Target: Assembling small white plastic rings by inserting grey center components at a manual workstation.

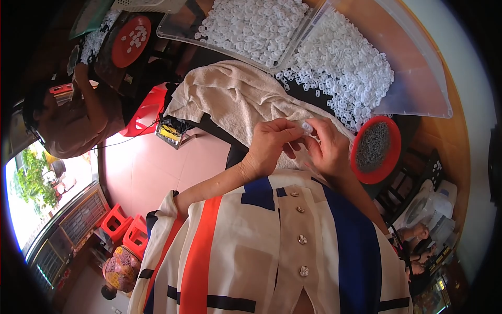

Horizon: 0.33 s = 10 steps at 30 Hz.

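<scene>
I see both hands meeting over the towel (235,99) in front of the person's chest — the left hand (269,144) and right hand (327,146) pinch the same small white part (307,127) between thumb and fingertips, fingers curled closed on it. The part sits just above the towel's near edge. Just right of the right hand is a red bowl (388,157) of small grey pieces. Beyond the towel lies a loose heap of white parts (345,68) on the table, and a clear tray (172,32) holding more — another person sits at far left
</scene>
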### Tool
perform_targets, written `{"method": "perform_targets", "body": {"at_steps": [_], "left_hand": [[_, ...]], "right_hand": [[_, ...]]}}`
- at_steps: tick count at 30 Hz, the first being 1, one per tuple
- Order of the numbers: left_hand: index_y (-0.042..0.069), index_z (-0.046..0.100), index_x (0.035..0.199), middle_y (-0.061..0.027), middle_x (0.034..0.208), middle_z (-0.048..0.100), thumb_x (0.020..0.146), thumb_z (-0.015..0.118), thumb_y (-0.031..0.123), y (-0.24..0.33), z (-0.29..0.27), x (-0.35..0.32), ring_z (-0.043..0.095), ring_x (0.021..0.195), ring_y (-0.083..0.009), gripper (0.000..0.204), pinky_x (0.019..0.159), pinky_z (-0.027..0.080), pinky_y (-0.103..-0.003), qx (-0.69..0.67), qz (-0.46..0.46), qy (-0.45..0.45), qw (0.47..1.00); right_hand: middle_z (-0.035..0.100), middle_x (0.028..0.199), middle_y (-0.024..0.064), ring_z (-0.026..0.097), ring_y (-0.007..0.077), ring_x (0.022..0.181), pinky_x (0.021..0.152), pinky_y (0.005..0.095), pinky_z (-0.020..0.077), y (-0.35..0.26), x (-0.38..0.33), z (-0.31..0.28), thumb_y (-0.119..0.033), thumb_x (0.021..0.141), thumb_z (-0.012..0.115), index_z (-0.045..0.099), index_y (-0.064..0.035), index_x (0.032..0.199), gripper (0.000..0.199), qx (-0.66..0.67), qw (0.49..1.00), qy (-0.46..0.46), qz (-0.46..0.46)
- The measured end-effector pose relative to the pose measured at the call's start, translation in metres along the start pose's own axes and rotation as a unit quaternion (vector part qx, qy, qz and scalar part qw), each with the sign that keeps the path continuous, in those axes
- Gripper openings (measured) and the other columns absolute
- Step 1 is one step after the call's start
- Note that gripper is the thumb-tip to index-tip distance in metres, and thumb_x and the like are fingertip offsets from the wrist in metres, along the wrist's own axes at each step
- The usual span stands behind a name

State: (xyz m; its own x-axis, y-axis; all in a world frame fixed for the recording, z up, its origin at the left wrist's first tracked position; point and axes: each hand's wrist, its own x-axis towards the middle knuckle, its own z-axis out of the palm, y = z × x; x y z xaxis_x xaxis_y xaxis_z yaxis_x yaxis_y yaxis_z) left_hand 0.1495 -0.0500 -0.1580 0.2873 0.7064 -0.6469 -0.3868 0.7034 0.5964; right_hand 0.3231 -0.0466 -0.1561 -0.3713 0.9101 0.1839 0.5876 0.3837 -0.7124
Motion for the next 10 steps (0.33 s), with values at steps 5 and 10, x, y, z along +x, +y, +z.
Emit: {"method": "perform_targets", "body": {"at_steps": [5,10], "left_hand": [[-0.002,0.064,0.089,-0.0082,0.077,0.065,0.088,0.062,0.011,-0.0015,-0.0005,0.0003,0.061,0.065,-0.0137,0.013,0.056,0.049,-0.026,0.024,0.03,-0.007,0.999],[-0.001,0.063,0.087,-0.0064,0.076,0.065,0.087,0.063,0.01,-0.0032,-0.0017,0.0009,0.058,0.063,-0.011,0.011,0.055,0.048,-0.024,0.066,0.052,-0.019,0.996]], "right_hand": [[0.061,0.09,0.0139,0.062,0.0253,0.07,0.059,0.0325,0.0502,-0.0008,-0.0002,-0.0005,0.007,0.076,0.065,0.056,-0.0001,0.108,0.034,0.02,1.0,-0.01,0.017],[0.059,0.084,0.0135,0.061,0.0321,0.074,0.061,0.0405,0.0471,-0.0019,-0.001,0.0,-0.005,0.071,0.072,0.057,-0.0058,0.107,0.039,0.097,0.993,-0.02,0.066]]}}
